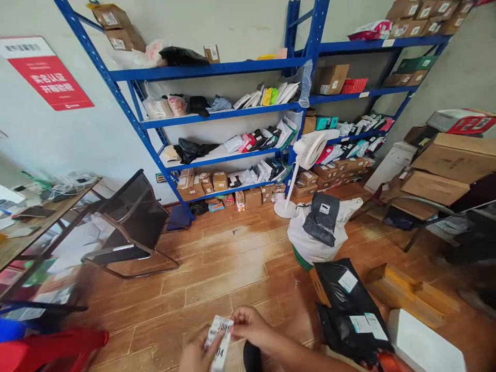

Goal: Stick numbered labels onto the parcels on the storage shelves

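Note:
My left hand (197, 355) and my right hand (250, 325) both pinch a strip of white printed labels (219, 338) with black numbers, held low at the bottom of the view above the wooden floor. The left hand grips the strip's lower part from the left. Fingers of the right hand close on its upper right edge. Just right of my right arm lie black plastic mailer bags (346, 305) with white shipping labels.
Blue metal shelving (217, 116) full of parcels and boxes lines the back wall. A white standing fan (306, 160), a white sack of parcels (318, 230), a black chair (129, 225), a desk (34, 217) at left and stacked cardboard boxes (445, 165) at right surround the floor.

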A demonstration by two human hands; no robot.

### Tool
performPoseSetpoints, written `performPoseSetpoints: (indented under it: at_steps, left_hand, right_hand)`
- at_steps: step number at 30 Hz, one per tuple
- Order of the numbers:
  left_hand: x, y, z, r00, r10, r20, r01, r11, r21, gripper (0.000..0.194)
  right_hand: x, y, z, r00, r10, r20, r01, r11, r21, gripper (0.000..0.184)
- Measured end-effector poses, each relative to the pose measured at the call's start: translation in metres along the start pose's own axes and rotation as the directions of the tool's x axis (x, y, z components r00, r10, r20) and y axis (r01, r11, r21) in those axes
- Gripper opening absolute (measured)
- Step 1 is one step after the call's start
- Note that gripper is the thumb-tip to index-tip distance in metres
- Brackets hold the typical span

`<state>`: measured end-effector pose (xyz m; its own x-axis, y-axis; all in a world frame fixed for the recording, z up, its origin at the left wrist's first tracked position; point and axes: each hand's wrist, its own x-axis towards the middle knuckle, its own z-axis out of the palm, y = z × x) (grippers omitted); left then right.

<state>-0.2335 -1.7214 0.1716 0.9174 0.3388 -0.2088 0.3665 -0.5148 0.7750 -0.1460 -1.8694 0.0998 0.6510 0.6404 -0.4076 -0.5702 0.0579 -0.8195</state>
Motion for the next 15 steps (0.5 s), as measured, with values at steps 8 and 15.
performPoseSetpoints:
  at_steps: [8, 15]
  left_hand:
    - [0.211, 0.049, 0.019, 0.918, 0.148, 0.367, -0.183, 0.981, 0.062, 0.023]
    - [0.433, 0.065, 0.083, 0.903, 0.129, 0.409, -0.165, 0.985, 0.054, 0.037]
  right_hand:
    - [0.127, -0.097, -0.099, 0.956, -0.164, -0.244, 0.136, 0.982, -0.130, 0.049]
    - [0.299, -0.180, -0.239, 0.911, -0.299, -0.285, 0.189, 0.915, -0.356, 0.034]
